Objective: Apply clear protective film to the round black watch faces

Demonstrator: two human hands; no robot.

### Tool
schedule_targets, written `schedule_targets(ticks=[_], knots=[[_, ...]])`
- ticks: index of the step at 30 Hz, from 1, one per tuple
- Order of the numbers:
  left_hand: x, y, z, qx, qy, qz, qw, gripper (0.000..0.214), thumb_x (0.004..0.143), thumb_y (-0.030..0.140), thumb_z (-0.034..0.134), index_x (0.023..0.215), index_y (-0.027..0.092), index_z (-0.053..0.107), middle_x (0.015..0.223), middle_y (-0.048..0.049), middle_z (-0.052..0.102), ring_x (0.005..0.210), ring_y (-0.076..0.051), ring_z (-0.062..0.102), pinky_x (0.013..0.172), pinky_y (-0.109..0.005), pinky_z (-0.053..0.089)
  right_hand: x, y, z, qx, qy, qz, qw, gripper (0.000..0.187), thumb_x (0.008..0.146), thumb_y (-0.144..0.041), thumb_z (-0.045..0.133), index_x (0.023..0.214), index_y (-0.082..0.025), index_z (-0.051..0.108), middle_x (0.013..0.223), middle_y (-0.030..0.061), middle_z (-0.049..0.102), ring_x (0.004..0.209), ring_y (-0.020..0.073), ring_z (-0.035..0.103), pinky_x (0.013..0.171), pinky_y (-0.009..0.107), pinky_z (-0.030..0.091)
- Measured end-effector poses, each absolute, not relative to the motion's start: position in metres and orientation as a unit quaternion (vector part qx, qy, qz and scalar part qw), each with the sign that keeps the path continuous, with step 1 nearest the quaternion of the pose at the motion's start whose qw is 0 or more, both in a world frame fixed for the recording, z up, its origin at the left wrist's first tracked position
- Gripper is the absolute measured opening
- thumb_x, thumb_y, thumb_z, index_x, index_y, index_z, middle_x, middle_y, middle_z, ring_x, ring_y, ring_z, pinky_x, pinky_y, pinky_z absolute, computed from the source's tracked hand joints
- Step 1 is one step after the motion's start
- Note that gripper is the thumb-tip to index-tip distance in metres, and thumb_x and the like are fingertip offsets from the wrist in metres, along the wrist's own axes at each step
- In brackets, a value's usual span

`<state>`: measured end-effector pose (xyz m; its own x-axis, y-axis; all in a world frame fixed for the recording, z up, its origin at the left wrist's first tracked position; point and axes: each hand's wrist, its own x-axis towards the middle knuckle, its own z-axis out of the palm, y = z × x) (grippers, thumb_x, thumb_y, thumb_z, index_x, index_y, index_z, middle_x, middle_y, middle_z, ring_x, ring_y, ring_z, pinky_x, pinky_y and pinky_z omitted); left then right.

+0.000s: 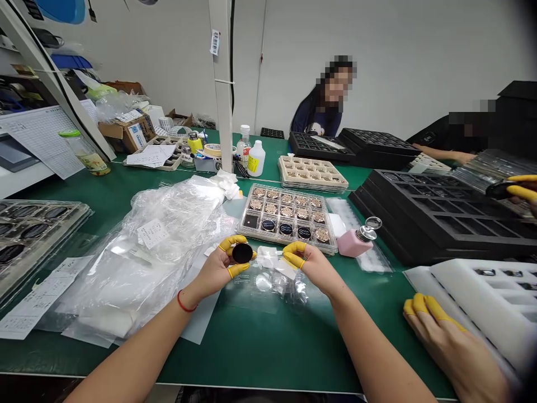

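**Black disc held over the green bench, just near of the clear tray**

The left hand is curling around a round black disc, pinching it by the rim between thumb and fingertips in yellow cots. The right hand, mostly closed, is pinching the edge of a white wipe just right of the disc. Just beyond both hands a clear compartment tray is lying flat, its far rows holding rose-gold round pieces and its near row mostly black ones. A pink dispenser bottle is leaning just right of it. Further off, a beige tray stack is sitting, with empty black trays to the right. At near right, a co-worker's hand is resting against a white foam tray holding small dark parts.
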<state>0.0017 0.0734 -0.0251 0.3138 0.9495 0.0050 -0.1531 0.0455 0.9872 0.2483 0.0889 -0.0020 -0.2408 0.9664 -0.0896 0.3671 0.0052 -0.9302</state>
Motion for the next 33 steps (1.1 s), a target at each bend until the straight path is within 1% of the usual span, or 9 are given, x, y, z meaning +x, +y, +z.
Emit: schedule_targets(ticks=[1,3,6,8,12,18,22,27,33], knots=[[0.002,0.073,-0.025,0.527,0.383,0.444,0.615,0.052,0.071,0.022,0.069,0.115,0.021,0.041,0.114,-0.0075,0.062,0.103,-0.021,0.063,0.099,-0.039,0.043,0.249,0.088,0.000,-0.524,-0.644,0.458,0.317,0.017,0.076,-0.035,0.059,0.080,-0.019,0.063,0.085,0.0034,0.064,0.080,0.0181,0.058,0.073,0.033,0.046],[0.004,0.073,-0.027,0.529,0.403,0.437,0.606,0.053,0.071,0.023,0.069,0.116,0.021,0.041,0.113,-0.0078,0.061,0.103,-0.022,0.063,0.097,-0.040,0.044,0.249,0.086,0.005,-0.516,-0.652,0.437,0.344,0.015,0.076,-0.035,0.060,0.077,-0.020,0.062,0.087,0.0035,0.063,0.083,0.0186,0.057,0.075,0.034,0.045],[0.011,0.070,-0.030,0.537,0.429,0.411,0.600,0.053,0.070,0.025,0.069,0.116,0.021,0.042,0.103,-0.0061,0.064,0.098,-0.023,0.064,0.089,-0.040,0.048,0.242,0.081,0.008,-0.498,-0.628,0.426,0.420,0.015,0.076,-0.035,0.060,0.074,-0.021,0.060,0.091,0.0041,0.062,0.088,0.0193,0.056,0.079,0.035,0.044],[0.018,0.066,-0.031,0.548,0.425,0.390,0.606,0.050,0.071,0.026,0.069,0.115,0.022,0.045,0.097,-0.0045,0.065,0.092,-0.022,0.065,0.085,-0.037,0.049,0.232,0.077,0.005,-0.489,-0.611,0.434,0.445,0.016,0.075,-0.036,0.061,0.070,-0.021,0.058,0.097,0.0048,0.061,0.093,0.0205,0.056,0.083,0.037,0.043],[0.030,0.057,-0.033,0.567,0.400,0.374,0.615,0.048,0.070,0.024,0.070,0.112,0.022,0.048,0.096,-0.0030,0.064,0.086,-0.017,0.064,0.080,-0.031,0.049,0.210,0.067,-0.008,-0.491,-0.608,0.468,0.413,0.017,0.075,-0.035,0.062,0.066,-0.021,0.058,0.104,0.0050,0.061,0.098,0.0214,0.055,0.088,0.039,0.041],[0.030,0.054,-0.034,0.566,0.380,0.373,0.630,0.048,0.071,0.023,0.069,0.114,0.023,0.048,0.096,-0.0030,0.063,0.084,-0.016,0.062,0.077,-0.029,0.049,0.197,0.063,-0.015,-0.496,-0.624,0.465,0.385,0.018,0.077,-0.038,0.060,0.070,-0.021,0.060,0.093,0.0040,0.062,0.095,0.0214,0.055,0.087,0.039,0.041],[0.029,0.054,-0.036,0.584,0.386,0.369,0.611,0.047,0.072,0.023,0.068,0.114,0.023,0.048,0.097,-0.0036,0.064,0.084,-0.017,0.062,0.077,-0.030,0.050,0.197,0.064,-0.014,-0.494,-0.631,0.463,0.378,0.018,0.077,-0.039,0.060,0.073,-0.021,0.061,0.086,0.0029,0.062,0.092,0.0210,0.056,0.085,0.038,0.042],[0.029,0.054,-0.040,0.590,0.383,0.366,0.609,0.049,0.072,0.025,0.069,0.116,0.024,0.047,0.100,-0.0044,0.063,0.087,-0.018,0.063,0.080,-0.033,0.049,0.196,0.064,-0.012,-0.495,-0.646,0.452,0.366,0.018,0.077,-0.037,0.060,0.070,-0.021,0.060,0.086,0.0028,0.062,0.092,0.0212,0.056,0.085,0.038,0.041],[0.028,0.055,-0.043,0.598,0.380,0.360,0.608,0.048,0.074,0.024,0.067,0.117,0.024,0.047,0.096,-0.0036,0.064,0.084,-0.018,0.062,0.078,-0.033,0.050,0.196,0.063,-0.011,-0.498,-0.654,0.432,0.370,0.012,0.078,-0.029,0.058,0.070,-0.021,0.059,0.086,0.0030,0.062,0.092,0.0207,0.055,0.086,0.038,0.040]])
